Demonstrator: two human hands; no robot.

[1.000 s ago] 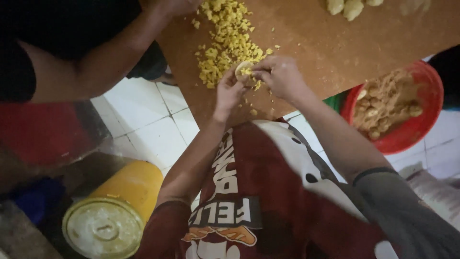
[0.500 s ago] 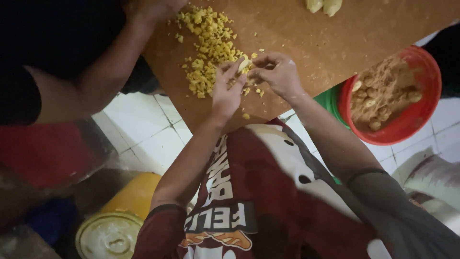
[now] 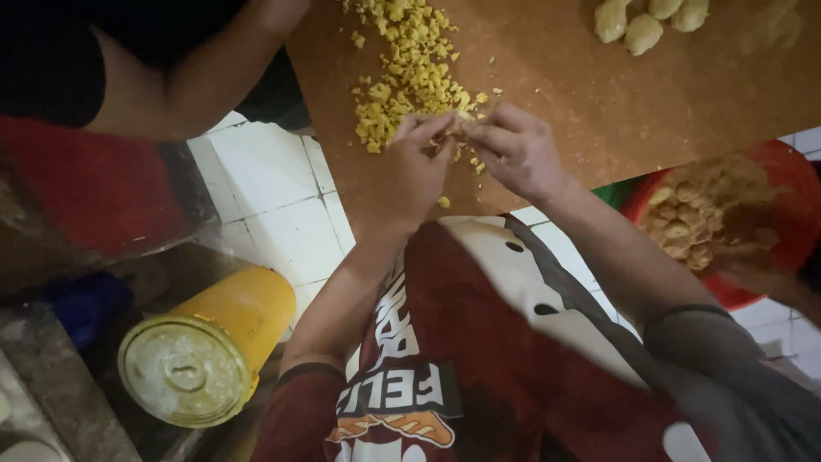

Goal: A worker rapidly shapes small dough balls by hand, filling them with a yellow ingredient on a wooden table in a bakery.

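Observation:
My left hand [image 3: 404, 175] and my right hand [image 3: 516, 152] meet over a brown wooden board [image 3: 581, 103]. Together their fingertips pinch a small pale yellow piece [image 3: 460, 125]. Just beyond the fingers lies a pile of crumbled yellow bits [image 3: 409, 73], with a few loose crumbs scattered near my hands. A few whole pale pieces [image 3: 643, 24] rest at the board's far right.
Another person's bare arm [image 3: 188, 81] reaches to the board's far left corner. A red bowl [image 3: 791, 184] of brownish peelings sits to the right, below the board. A yellow lidded container [image 3: 205, 359] stands on the floor at the left, near white tiles [image 3: 274, 210].
My hands stay joined at the pile's near edge, fingers working the small piece. A few more crumbs lie by them. The view has shifted a little.

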